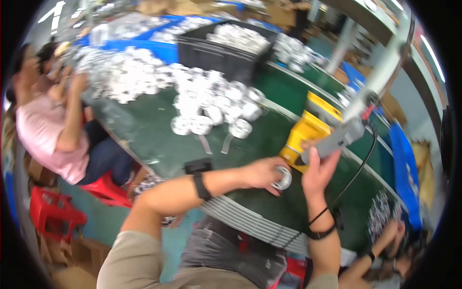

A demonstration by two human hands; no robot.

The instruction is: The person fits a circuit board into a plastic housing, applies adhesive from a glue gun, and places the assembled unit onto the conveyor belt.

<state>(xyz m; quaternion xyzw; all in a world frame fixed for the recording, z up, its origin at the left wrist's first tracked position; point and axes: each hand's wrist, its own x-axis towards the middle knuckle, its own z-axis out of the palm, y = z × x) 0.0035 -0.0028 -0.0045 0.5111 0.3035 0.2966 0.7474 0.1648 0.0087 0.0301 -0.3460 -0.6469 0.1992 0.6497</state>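
Observation:
My left hand (263, 173) is closed around the edge of a small round white part with a silvery face (283, 178), held just above the green table. Close on its right, my right hand (320, 169) grips a long grey handheld tool (339, 138). A black cable runs from the tool's far end down past my right wrist. Blur hides the tool's exact kind. Behind both hands stands a yellow box (308, 132), partly covered by the tool. A heap of similar round white parts (216, 103) lies farther off on the table.
Beyond the heap stand a black crate (216, 53) and blue trays (139, 46) of white parts. A dark object (198, 166) sits by my left forearm. Light strips (255, 224) line the near edge. One person (53, 127) sits at left; another person's hands (392, 236) work at lower right.

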